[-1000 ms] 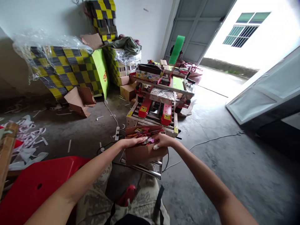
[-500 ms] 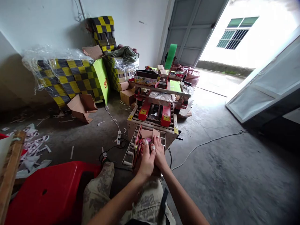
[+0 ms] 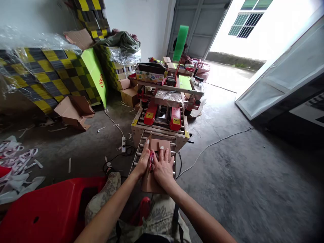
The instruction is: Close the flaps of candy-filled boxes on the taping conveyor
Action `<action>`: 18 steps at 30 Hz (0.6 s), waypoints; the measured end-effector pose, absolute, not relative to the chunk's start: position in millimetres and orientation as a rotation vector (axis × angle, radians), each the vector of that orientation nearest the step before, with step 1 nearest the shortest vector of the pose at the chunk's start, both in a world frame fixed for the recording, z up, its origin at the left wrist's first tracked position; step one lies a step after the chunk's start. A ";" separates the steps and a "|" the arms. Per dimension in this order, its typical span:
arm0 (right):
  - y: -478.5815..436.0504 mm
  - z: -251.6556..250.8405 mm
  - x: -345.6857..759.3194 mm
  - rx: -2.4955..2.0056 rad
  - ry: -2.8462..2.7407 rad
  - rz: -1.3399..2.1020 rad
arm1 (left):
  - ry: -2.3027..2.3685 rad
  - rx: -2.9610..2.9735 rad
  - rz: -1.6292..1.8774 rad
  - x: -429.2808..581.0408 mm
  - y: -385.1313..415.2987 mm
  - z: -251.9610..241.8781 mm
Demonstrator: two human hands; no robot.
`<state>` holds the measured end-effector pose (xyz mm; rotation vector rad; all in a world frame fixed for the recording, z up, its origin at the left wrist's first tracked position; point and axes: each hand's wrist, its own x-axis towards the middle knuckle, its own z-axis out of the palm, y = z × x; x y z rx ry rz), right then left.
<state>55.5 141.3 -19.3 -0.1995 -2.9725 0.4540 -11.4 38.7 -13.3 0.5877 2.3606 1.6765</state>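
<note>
An open cardboard carton sits on the short roller table in front of my knees. Small pink and red packets show through the gap between its flaps. My left hand rests along the upright left flap, fingers stretched forward against it. Flat on the right side of the carton top lies my right hand, its fingers spread and pressing down. White tape wraps some fingertips on both hands. The carton's lower walls are mostly hidden.
Beyond the carton stands a carton-sealing machine with red side belts and a green tape roll. An open printed box sits on it. A red stool is at left; a cable crosses the floor at right.
My left hand has gone from the packets to the left flap, which now leans inward. My right hand has spread flat over the carton's right side. The view has shifted.
</note>
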 end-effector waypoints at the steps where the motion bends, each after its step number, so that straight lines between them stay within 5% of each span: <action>1: 139.1 -19.5 54.0 -0.213 -2.999 0.493 | 2.458 0.680 1.611 -7.3 42.2 -14.0; 9: 158.4 -9.1 63.5 -0.008 -2.994 0.765 | 2.758 0.954 1.031 -6.8 46.8 -4.3; 14: 188.7 -3.8 72.6 0.023 -2.475 1.562 | 2.740 0.948 1.120 -6.2 44.2 -5.3; 18: 178.8 2.7 38.1 -0.221 -2.306 1.253 | 2.493 0.816 1.498 -6.7 36.3 -5.3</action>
